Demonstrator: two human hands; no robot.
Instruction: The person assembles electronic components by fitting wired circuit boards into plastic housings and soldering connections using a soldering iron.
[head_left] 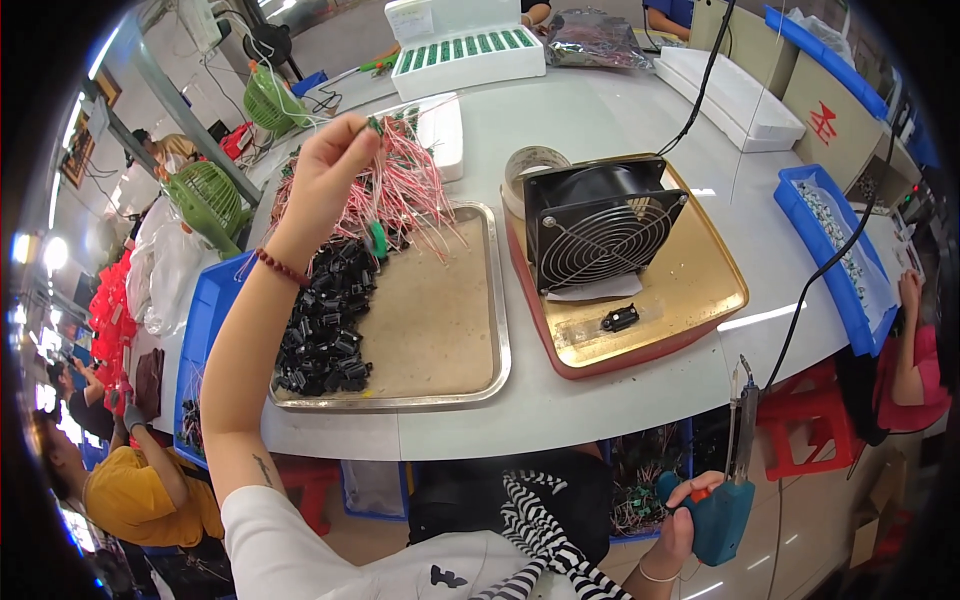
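Observation:
My left hand (335,165) is raised over the heap of red and white wires (405,185), its thumb and fingers pinching a small dark green part (375,125) that is mostly hidden. Below the wires, a bright green piece (376,240) shows above a pile of black plastic housings (325,325) in a metal tray (503,300). At the lower right, beyond the table edge, my right hand (680,530) grips a teal soldering gun (725,520) with its tip pointing up. One black housing (620,318) rests on a gold tray (700,318) in front of a black fan (605,225).
A tape roll (535,160) stands beside the fan. Foam boxes (465,60) with green boards are at the back. Blue trays (835,250) flank the table on both sides. A black cable (810,285) hangs at the right. Other people sit nearby, left and right.

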